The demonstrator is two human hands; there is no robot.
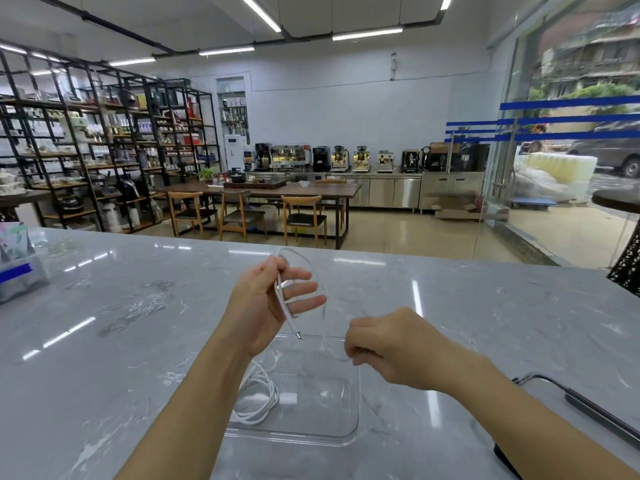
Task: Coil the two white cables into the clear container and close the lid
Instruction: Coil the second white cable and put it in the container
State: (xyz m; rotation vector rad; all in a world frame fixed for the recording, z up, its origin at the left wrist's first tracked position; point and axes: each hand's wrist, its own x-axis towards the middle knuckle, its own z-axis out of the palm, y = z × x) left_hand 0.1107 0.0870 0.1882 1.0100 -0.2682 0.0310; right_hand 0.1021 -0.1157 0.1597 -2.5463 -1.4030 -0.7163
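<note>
A clear container (349, 434) sits open on the grey marble counter in front of me. One white cable (258, 398) lies coiled in its left half. My left hand (266, 306) is raised above the container's far edge and pinches a second white cable (318, 271), whose plug end (297, 335) hangs down from the fingers. That cable loops up and over to my right hand (388, 348), which is closed around it above the container's right rim. I see no lid that I can tell apart from the container.
A dark flat device with a metal handle (581, 403) lies at the counter's right edge. A box with blue tape (19, 271) stands at the far left. Beyond the counter are tables, chairs, shelves and coffee machines.
</note>
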